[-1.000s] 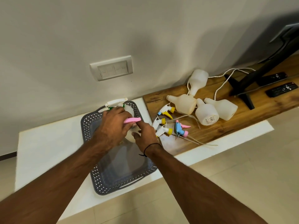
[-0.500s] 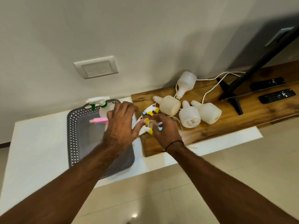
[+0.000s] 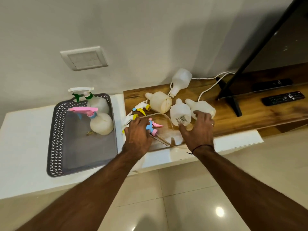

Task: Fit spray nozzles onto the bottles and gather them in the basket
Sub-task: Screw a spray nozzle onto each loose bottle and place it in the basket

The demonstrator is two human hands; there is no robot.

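Note:
A grey basket point(image 3: 56, 130) sits on the white counter and holds two upright bottles with nozzles fitted, one green point(image 3: 98, 104) and one pink point(image 3: 101, 124). Several bare white bottles lie on the wooden shelf, among them a labelled bottle point(image 3: 180, 112). Loose yellow-tipped nozzles point(image 3: 141, 109) lie left of them. My left hand point(image 3: 138, 135) curls its fingers over the blue and pink nozzle point(image 3: 154, 126), which lies on the wood. My right hand point(image 3: 198, 129) hovers with fingers spread just over the labelled bottle and its neighbour point(image 3: 203, 107).
The wooden shelf point(image 3: 250, 114) runs to the right and carries a black TV stand leg point(image 3: 230, 97), two remotes point(image 3: 283, 98) and a white cable point(image 3: 208, 87). A switch plate point(image 3: 84, 58) is on the wall. Tiled floor lies below the counter edge.
My left hand left the basket, where the pink-nozzle bottle now stands, and came down on the blue and pink nozzle. My right hand moved right from the nozzles to the bottles and opened.

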